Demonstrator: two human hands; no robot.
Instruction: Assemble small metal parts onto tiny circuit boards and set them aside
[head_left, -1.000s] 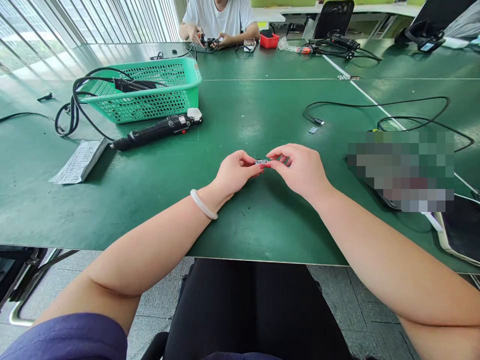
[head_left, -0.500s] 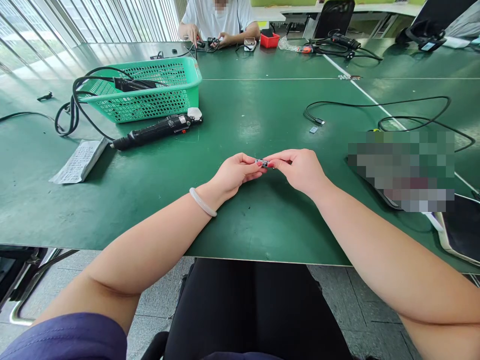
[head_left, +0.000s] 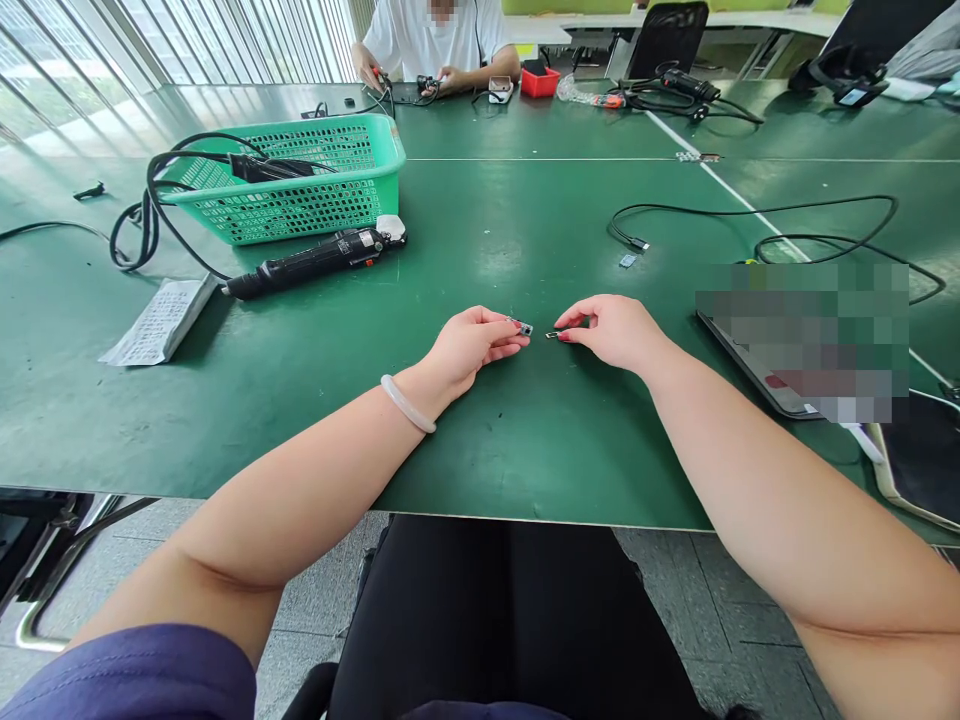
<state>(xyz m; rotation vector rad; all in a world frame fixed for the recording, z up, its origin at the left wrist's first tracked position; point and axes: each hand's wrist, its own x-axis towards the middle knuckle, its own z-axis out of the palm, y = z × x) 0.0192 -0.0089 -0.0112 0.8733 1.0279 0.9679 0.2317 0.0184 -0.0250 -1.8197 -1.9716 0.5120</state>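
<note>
Green table [head_left: 480, 430]; left hand [head_left: 469, 345] pinches small metal connector [head_left: 523, 326] between thumb and fingers, right hand [head_left: 611, 330] pinches tiny part [head_left: 553, 335] just right of it, apart.

Head camera looks down over green table [head_left: 480, 430].

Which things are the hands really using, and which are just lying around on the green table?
In use:
- left hand pinching a small metal part
- right hand pinching a tiny dark piece

Just lying about:
- black electric screwdriver
- green basket
- printed paper slip
- loose black cable
- small chip on the table
</note>
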